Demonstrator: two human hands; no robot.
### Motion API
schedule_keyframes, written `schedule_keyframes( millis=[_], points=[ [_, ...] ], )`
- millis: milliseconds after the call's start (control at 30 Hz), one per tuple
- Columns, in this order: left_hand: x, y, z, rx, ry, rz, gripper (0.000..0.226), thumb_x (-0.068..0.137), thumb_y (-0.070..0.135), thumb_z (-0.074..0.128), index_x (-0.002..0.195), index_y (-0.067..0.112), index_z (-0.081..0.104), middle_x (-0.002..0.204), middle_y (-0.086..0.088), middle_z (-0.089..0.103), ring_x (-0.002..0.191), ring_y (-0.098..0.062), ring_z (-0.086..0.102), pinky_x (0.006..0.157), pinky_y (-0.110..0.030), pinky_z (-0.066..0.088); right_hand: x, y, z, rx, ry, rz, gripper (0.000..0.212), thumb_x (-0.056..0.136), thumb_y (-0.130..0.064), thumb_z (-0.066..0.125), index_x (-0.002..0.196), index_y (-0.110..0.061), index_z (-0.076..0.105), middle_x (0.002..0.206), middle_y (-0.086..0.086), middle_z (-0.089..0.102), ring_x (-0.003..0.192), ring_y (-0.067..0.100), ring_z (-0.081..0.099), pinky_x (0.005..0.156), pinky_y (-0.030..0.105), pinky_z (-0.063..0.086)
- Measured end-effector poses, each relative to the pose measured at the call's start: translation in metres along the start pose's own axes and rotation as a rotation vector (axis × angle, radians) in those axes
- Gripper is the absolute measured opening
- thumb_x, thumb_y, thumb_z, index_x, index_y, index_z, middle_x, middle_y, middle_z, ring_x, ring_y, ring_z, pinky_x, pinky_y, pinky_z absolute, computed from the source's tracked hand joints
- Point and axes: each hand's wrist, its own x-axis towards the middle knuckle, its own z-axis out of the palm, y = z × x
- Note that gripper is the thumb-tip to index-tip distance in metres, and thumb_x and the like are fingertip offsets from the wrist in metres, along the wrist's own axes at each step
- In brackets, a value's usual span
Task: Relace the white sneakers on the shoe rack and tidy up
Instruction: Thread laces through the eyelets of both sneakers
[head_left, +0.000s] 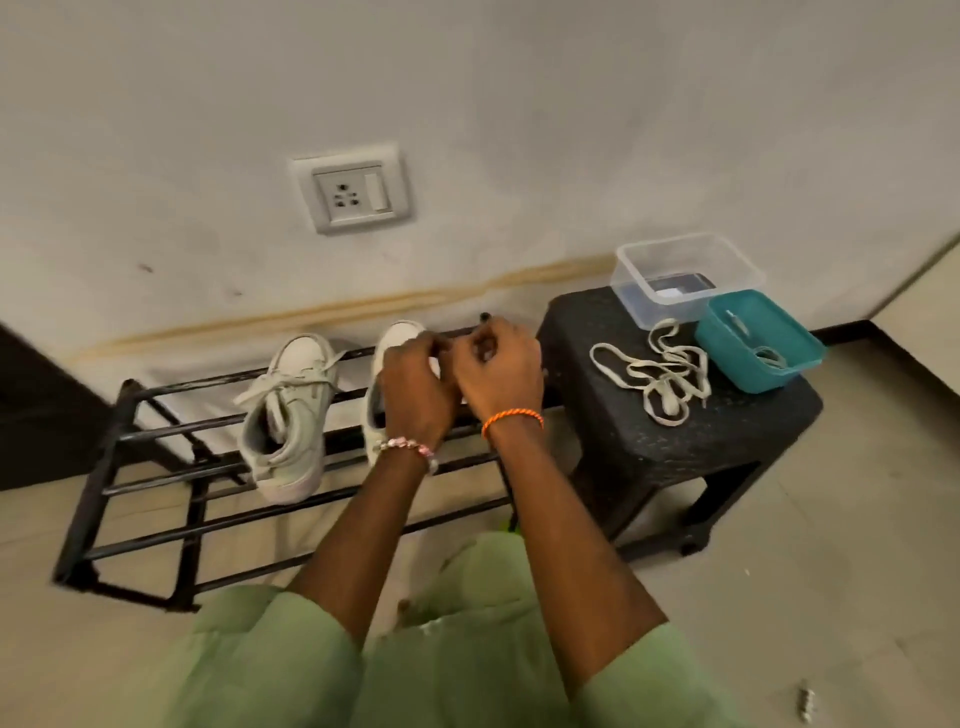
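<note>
Two white sneakers stand on a black metal shoe rack (156, 431). The left sneaker (291, 415) has a lace through it, ends hanging loose. The right sneaker (397, 335) is mostly hidden under my hands; only its toe and part of its side show. My left hand (415, 389) and my right hand (498, 371) are both closed over its lace area, fingers pinched together. What they grip is hidden, though it looks like the lace. A loose white lace (660, 376) lies tangled on the black stool (675, 447) to the right.
On the stool stand a clear plastic box (634, 270) and a teal lid or tray (727, 332) with a small item in it. A wall socket (353, 189) sits above the rack. A small metal object (806, 701) lies on the floor at bottom right. My green-clad knees fill the foreground.
</note>
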Motion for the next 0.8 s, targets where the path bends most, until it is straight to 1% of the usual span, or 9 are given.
schedule_keyframes(
  millis=[67,133,200,233,300,400,500,667,800],
  points=[
    [-0.002,-0.032,-0.035,0.211,0.093,-0.131,0.035,0.070,0.026,0.050,0.095,0.010,0.068,0.106,-0.016,0.064,0.107,-0.037,0.054,0.091,-0.044,0.042,-0.019,0.003,0.031,-0.165,-0.255,-0.013,0.042,0.077,-0.041,0.067,0.111,-0.015,0.062,0.126,0.014,0.048,0.119,0.032,0.040,0.097,0.041,0.040],
    [-0.011,-0.058,-0.067,0.421,0.127,-0.302,0.045,0.072,0.037,0.055,0.106,0.009,0.065,0.131,-0.019,0.046,0.129,-0.039,0.033,0.102,-0.049,0.028,-0.034,0.009,0.054,-0.320,-0.404,0.040,0.065,0.074,-0.053,0.068,0.129,-0.022,0.052,0.147,0.015,0.025,0.136,0.037,0.019,0.106,0.048,0.033],
    [-0.020,-0.081,-0.086,0.527,0.085,-0.410,0.054,0.072,0.041,0.066,0.116,0.011,0.059,0.147,-0.019,0.025,0.139,-0.039,0.014,0.106,-0.056,0.020,-0.045,0.017,0.068,-0.413,-0.472,0.090,0.076,0.072,-0.056,0.070,0.137,-0.026,0.044,0.154,0.014,0.007,0.141,0.039,0.008,0.107,0.052,0.031],
    [-0.023,-0.089,-0.092,0.531,0.050,-0.440,0.059,0.071,0.043,0.070,0.120,0.013,0.057,0.151,-0.018,0.017,0.141,-0.039,0.009,0.107,-0.059,0.018,-0.050,0.022,0.073,-0.431,-0.494,0.091,0.076,0.071,-0.054,0.072,0.136,-0.025,0.045,0.155,0.015,0.003,0.140,0.040,0.010,0.107,0.051,0.033],
    [-0.023,-0.101,-0.100,0.467,-0.007,-0.469,0.060,0.071,0.043,0.072,0.122,0.016,0.053,0.152,-0.018,0.013,0.140,-0.039,0.012,0.106,-0.057,0.023,-0.057,0.027,0.083,-0.430,-0.544,0.066,0.064,0.074,-0.045,0.074,0.128,-0.018,0.052,0.152,0.018,0.010,0.132,0.042,0.029,0.103,0.044,0.039],
    [-0.017,-0.103,-0.103,0.351,-0.083,-0.440,0.053,0.075,0.029,0.071,0.121,0.012,0.050,0.134,-0.022,0.039,0.125,-0.042,0.037,0.096,-0.046,0.039,-0.058,0.031,0.085,-0.403,-0.556,0.021,0.048,0.078,-0.033,0.072,0.119,-0.012,0.059,0.134,0.017,0.036,0.111,0.037,0.052,0.094,0.038,0.046],
    [-0.014,-0.100,-0.101,0.321,-0.095,-0.464,0.053,0.078,0.016,0.067,0.125,0.009,0.046,0.126,-0.022,0.043,0.116,-0.042,0.043,0.092,-0.044,0.040,-0.046,0.032,0.078,-0.370,-0.547,0.004,0.041,0.074,-0.027,0.075,0.110,-0.009,0.065,0.120,0.017,0.046,0.102,0.035,0.055,0.090,0.034,0.046],
    [-0.025,-0.084,-0.086,0.330,-0.086,-0.509,0.049,0.079,0.025,0.071,0.120,0.006,0.052,0.132,-0.019,0.038,0.120,-0.038,0.038,0.092,-0.039,0.039,-0.038,0.037,0.070,-0.381,-0.526,-0.021,0.035,0.070,-0.023,0.078,0.096,-0.003,0.067,0.113,0.016,0.052,0.098,0.029,0.055,0.078,0.025,0.040],
    [-0.029,-0.091,-0.092,0.235,-0.082,-0.480,0.039,0.075,0.028,0.074,0.106,0.009,0.060,0.127,-0.015,0.043,0.117,-0.033,0.042,0.091,-0.032,0.037,-0.043,0.038,0.072,-0.379,-0.538,-0.007,0.037,0.072,-0.024,0.077,0.101,-0.004,0.063,0.123,0.015,0.047,0.111,0.031,0.050,0.087,0.030,0.042]
  ],
)
